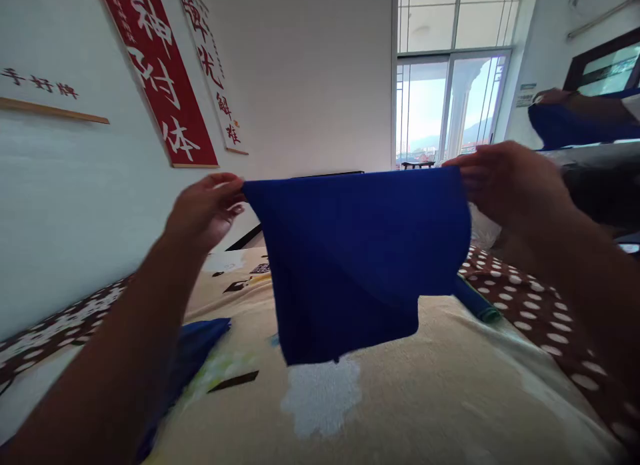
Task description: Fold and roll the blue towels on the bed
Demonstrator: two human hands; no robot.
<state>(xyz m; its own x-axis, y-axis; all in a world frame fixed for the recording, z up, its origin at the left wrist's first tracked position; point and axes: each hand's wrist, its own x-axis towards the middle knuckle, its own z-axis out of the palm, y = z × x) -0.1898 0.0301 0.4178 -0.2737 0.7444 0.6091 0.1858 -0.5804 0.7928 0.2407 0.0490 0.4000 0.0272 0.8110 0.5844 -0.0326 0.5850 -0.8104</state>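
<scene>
A blue cloth (355,258) hangs stretched in the air between my two hands, above a cream blanket (400,398). My left hand (207,208) pinches its upper left corner between thumb and fingers. At the upper right corner, my right hand (505,181) grips the cloth with closed fingers. The cloth's lower edge is uneven, with its right part hanging shorter. Another blue cloth (195,351) lies on the blanket at the left, partly hidden behind my left forearm.
A rolled dark blue-green item (477,301) lies on the blanket's right side. Brown polka-dot fabric (530,305) borders the blanket. At the far right, another person's hand (553,97) holds blue fabric (575,125). Red-and-white scrolls (165,85) hang on the left wall.
</scene>
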